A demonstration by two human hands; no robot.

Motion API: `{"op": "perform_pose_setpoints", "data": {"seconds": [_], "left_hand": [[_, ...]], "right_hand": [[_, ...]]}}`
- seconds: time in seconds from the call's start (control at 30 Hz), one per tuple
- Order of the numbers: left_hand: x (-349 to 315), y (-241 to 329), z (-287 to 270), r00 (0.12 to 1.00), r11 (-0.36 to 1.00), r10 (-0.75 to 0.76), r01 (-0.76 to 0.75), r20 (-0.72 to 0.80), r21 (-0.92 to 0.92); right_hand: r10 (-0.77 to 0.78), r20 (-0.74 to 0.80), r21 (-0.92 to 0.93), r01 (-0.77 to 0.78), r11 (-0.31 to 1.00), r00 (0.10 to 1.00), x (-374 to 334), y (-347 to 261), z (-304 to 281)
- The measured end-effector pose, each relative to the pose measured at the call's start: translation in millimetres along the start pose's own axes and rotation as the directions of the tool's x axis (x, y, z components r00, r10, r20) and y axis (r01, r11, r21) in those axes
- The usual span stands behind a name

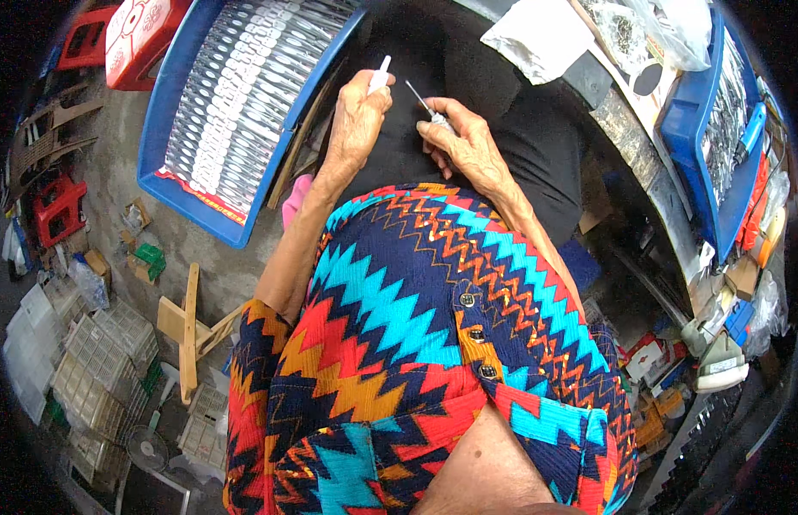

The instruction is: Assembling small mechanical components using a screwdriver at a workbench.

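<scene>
Over the lap [545, 163], I judge alignment in hand, steadiness needed next: left hand [356, 116] pinches tube [380, 78], right hand [469, 144] grips rod [419, 98].

Grey floor [120, 154], red stool [60, 210], crates [107, 365] on it

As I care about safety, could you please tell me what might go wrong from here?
The thin pointed piece in the right grip sticks out bare near the left grip, so it might prick it. The small white piece in the left grip could slip onto the dark cloth below.
</scene>
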State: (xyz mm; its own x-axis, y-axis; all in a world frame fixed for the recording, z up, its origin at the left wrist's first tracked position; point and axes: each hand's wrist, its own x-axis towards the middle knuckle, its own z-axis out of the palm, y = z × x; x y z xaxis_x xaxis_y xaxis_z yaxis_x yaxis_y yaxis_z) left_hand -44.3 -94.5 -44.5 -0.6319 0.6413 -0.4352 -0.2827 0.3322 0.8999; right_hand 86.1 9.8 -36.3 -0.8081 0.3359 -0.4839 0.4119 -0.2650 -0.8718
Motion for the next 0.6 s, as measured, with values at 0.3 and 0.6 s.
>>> {"op": "perform_pose_setpoints", "data": {"seconds": [0.3,0.6], "left_hand": [[5.1,-22.5,-5.7,0.993,0.909,0.122,-0.110,-0.005,0.403],[0.9,-20.4,-3.3,0.986,0.848,0.155,-0.165,0.062,0.503]], "right_hand": [[-0.311,-0.003,-0.398,0.284,0.872,0.950,-5.7,10.1,-5.7],[-0.371,-0.023,-0.348,0.341,0.873,0.928,-7.8,12.1,-3.0]]}}
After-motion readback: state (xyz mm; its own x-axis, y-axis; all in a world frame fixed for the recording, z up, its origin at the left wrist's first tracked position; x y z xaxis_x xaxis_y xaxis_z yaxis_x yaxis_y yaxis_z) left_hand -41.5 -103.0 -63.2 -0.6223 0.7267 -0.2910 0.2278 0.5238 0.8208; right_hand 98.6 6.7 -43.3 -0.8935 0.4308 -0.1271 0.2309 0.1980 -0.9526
